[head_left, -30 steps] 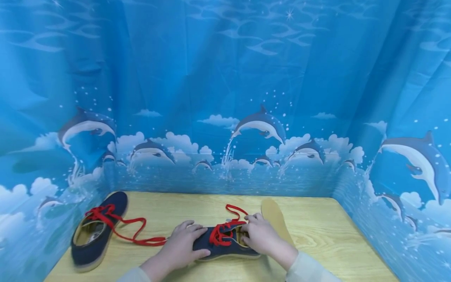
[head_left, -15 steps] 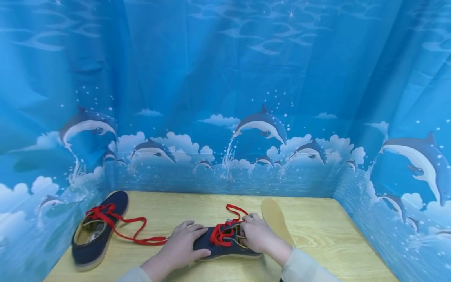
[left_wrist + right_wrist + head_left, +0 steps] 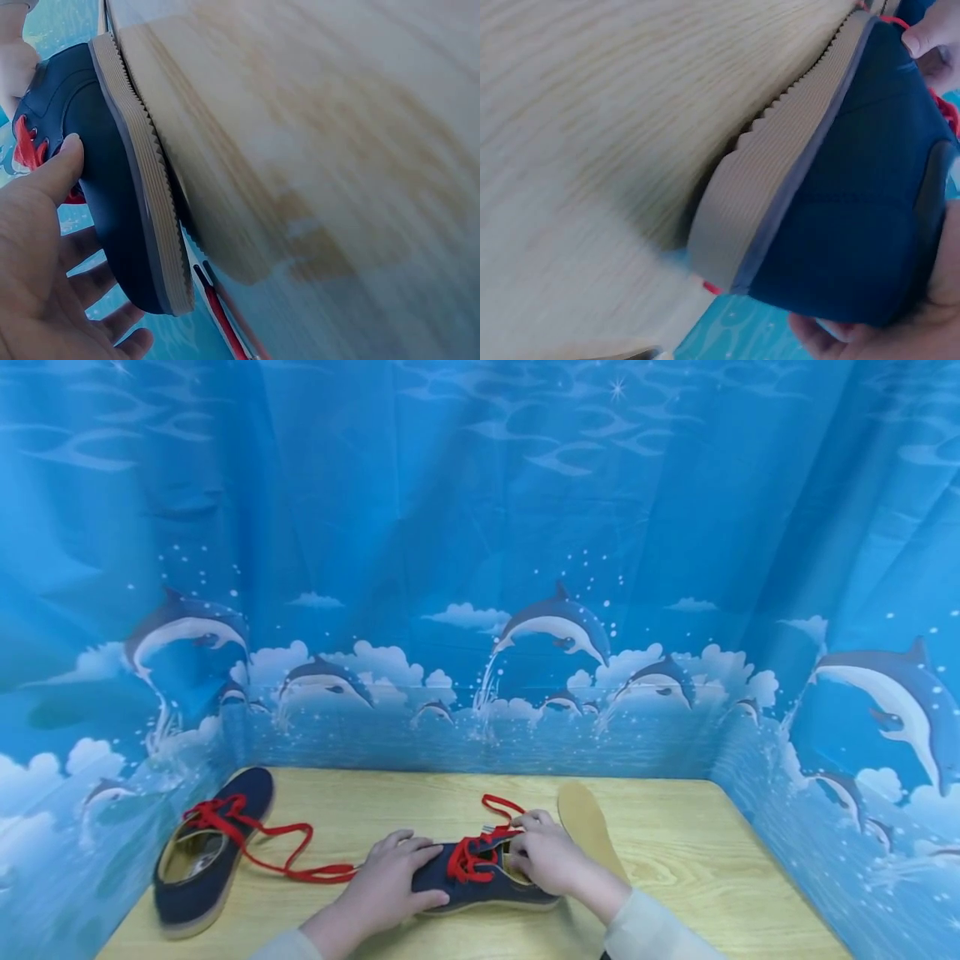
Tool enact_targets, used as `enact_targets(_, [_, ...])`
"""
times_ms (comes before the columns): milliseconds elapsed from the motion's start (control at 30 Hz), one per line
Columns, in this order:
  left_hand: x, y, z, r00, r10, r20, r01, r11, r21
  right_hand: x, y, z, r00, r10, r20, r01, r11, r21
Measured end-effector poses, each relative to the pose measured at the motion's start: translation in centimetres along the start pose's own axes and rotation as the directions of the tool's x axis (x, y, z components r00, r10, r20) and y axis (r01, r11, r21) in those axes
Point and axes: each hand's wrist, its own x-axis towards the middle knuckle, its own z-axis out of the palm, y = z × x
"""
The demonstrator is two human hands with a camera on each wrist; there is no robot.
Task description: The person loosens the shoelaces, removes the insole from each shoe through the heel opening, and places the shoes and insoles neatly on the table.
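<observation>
A navy shoe [image 3: 480, 894] with red laces [image 3: 467, 862] lies sole down on the table, toe to the left. My left hand [image 3: 384, 878] holds its toe; in the left wrist view the thumb [image 3: 66, 166] presses the upper and the fingers pass round the far side. At the shoe's opening, my right hand [image 3: 550, 858] grips the collar near the heel, some fingertips dipping inside and hidden. The right wrist view has the heel and ribbed sole [image 3: 772, 180] close up, with part of that hand [image 3: 907, 330] behind the heel.
A matching navy shoe [image 3: 187, 897] stands at the table's left edge, its red lace [image 3: 300, 870] trailing towards my left hand. A tan insole [image 3: 588, 822] lies behind my right wrist. Blue dolphin-print curtain [image 3: 480, 568] encloses the wooden table [image 3: 697, 868].
My right hand shifts slightly left along the collar, then a little back right, its fingers moving at the opening. The left hand and shoe stay nearly still.
</observation>
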Motion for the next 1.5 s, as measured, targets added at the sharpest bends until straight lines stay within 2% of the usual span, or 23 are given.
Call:
enact_targets(167, [0.0,0.0,-0.1,1.0,-0.006,-0.006,0.006,1.0,-0.004,-0.4,0.5,0.2,0.998,-0.039,-0.056,0.042,0.997,0.058])
enact_targets(367, [0.1,0.1,-0.1,1.0,-0.021,0.003,0.021,1.0,-0.01,-0.9,0.7,0.5,0.997,-0.023,-0.079,0.034,0.989,0.146])
enact_targets(467, [0.1,0.2,-0.2,1.0,-0.023,0.004,0.023,1.0,-0.017,-1.0,1.0,0.7,0.993,-0.02,-0.113,0.045,0.974,0.224])
enact_targets(533, [0.1,0.3,-0.3,1.0,-0.021,0.0,0.021,1.0,-0.017,-1.0,1.3,1.0,0.988,-0.018,-0.154,0.064,0.953,0.298])
enact_targets(667, [0.1,0.2,-0.3,1.0,-0.017,-0.002,0.017,1.0,-0.009,-0.8,1.8,1.3,0.972,-0.007,-0.235,0.118,0.879,0.462])
enact_targets(733, [0.1,0.1,-0.3,1.0,-0.017,-0.002,0.017,1.0,-0.008,-0.7,1.9,1.3,0.97,0.008,-0.243,0.125,0.841,0.526])
enact_targets(800, [0.1,0.1,-0.2,1.0,-0.019,-0.001,0.019,1.0,-0.005,-0.6,2.0,1.2,0.971,0.024,-0.238,0.113,0.829,0.547])
enact_targets(900, [0.2,0.1,-0.2,1.0,-0.022,0.002,0.022,1.0,-0.005,-0.4,2.2,0.9,0.972,0.051,-0.231,0.084,0.839,0.537])
enact_targets(1033, [0.2,0.2,-0.2,1.0,-0.026,0.008,0.026,1.0,-0.014,-0.1,2.2,0.3,0.968,0.086,-0.235,0.043,0.869,0.493])
enact_targets(1233, [0.2,0.2,-0.2,0.999,-0.038,0.01,0.038,0.999,-0.017,0.2,1.8,-0.6,0.988,0.047,-0.146,0.022,0.898,0.439])
enact_targets(1500, [0.3,0.1,0.0,0.999,-0.047,0.021,0.048,0.999,-0.012,0.4,1.6,-1.2,0.997,0.018,-0.072,0.02,0.864,0.504])
